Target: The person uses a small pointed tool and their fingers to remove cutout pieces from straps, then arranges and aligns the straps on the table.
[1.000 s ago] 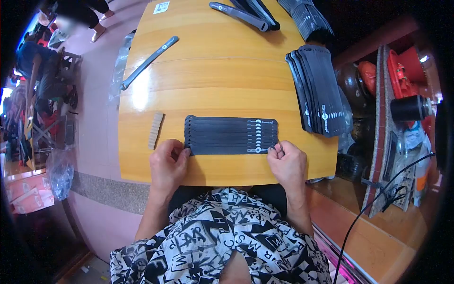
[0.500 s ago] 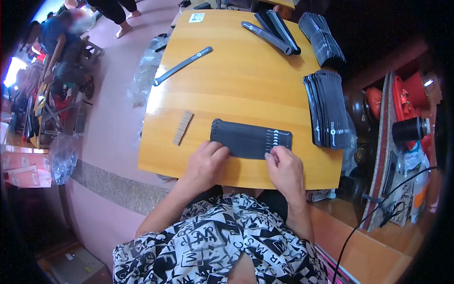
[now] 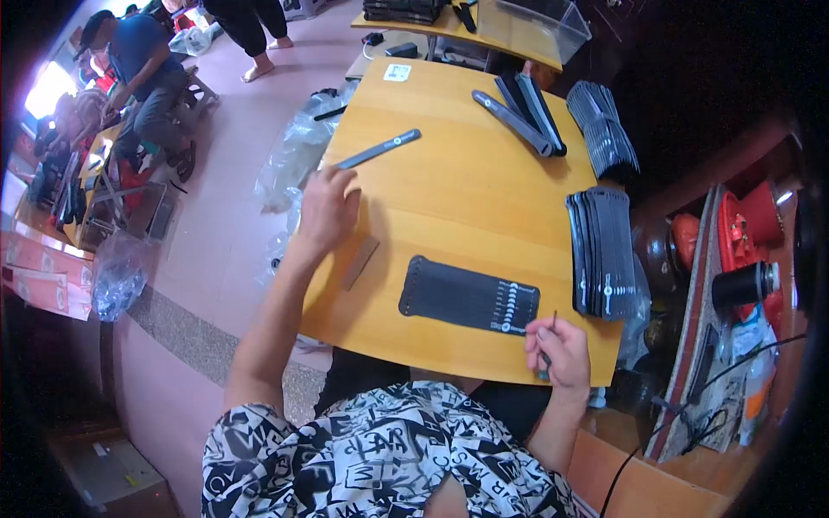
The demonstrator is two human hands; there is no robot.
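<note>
My left hand [image 3: 328, 207] reaches over the left side of the table, fingers bent and thumb apart. It covers the near end of a single grey strap [image 3: 384, 148] with a round white mark; I cannot tell if it touches it. My right hand [image 3: 563, 350] is closed around a thin dark object [image 3: 546, 356] with a pointed tip, its kind unclear. Just left of that hand lies a flat row of overlapping dark straps [image 3: 462, 292], with white marks lined up at the right end. A small brown strip [image 3: 360, 263] rests between my left arm and the row.
Stacked dark straps [image 3: 602, 255] lie along the right edge, with a banded bundle [image 3: 602, 129] behind. More loose straps [image 3: 522, 116] lie at the back right. A second table [image 3: 509, 45] stands beyond. Crumpled clear plastic [image 3: 298, 155] is left of the table; a person sits far left.
Both hands have left the strap row. My left hand has moved forward and left to the single strap; my right hand has drawn back, now holding a thin dark object. The view has shifted.
</note>
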